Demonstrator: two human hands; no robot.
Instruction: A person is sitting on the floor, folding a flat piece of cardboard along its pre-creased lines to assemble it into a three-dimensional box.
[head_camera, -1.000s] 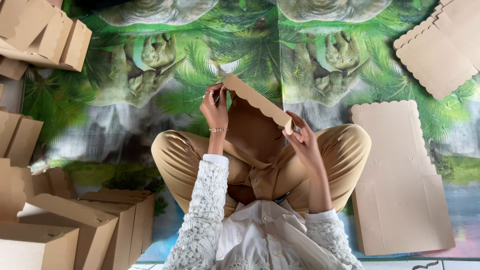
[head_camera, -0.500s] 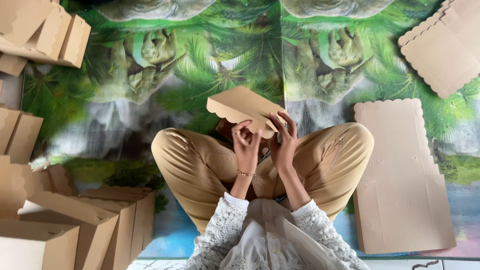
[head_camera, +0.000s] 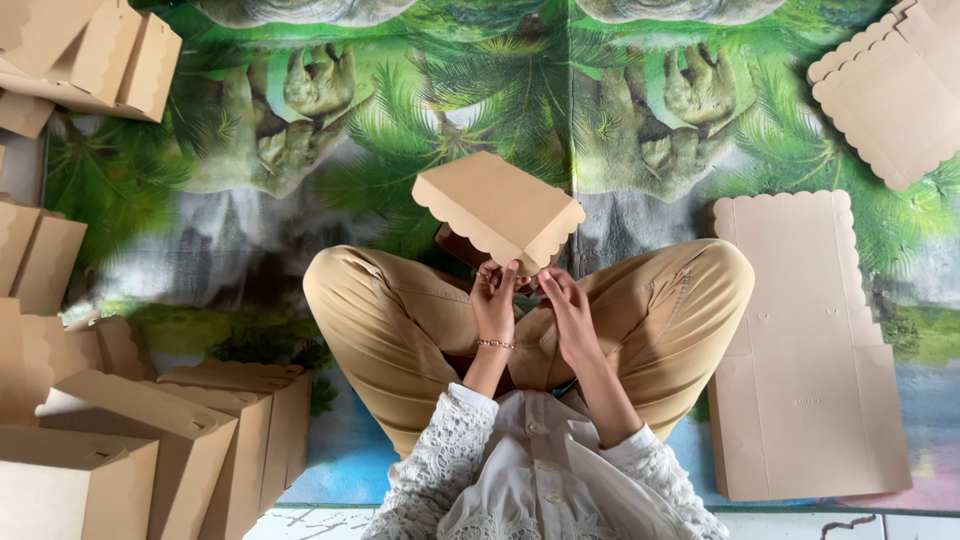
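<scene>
Head view, near to far: white lace sleeves at the bottom edge, person sitting cross-legged in tan trousers on a jungle-print floor mat. Both hands are up w/ a brown cardboard box held over the lap. Left hand, w/ a thin bracelet, has fingers curled and pinching the box's near lower edge; right hand grips the same edge just beside it.

Box looks mostly formed: scalloped lid side faces up, tilted, corners already squared. Judging by the grip, what's left is likely closing or tucking the near edge, which the hands partly hide, so can't tell if it's locked.

Done so far, as it lies: a row of finished boxes at lower left, more stacked at top left. Left to do: flat unfolded blanks on the right, and another pile of blanks far right corner. So approx. mid-batch.
</scene>
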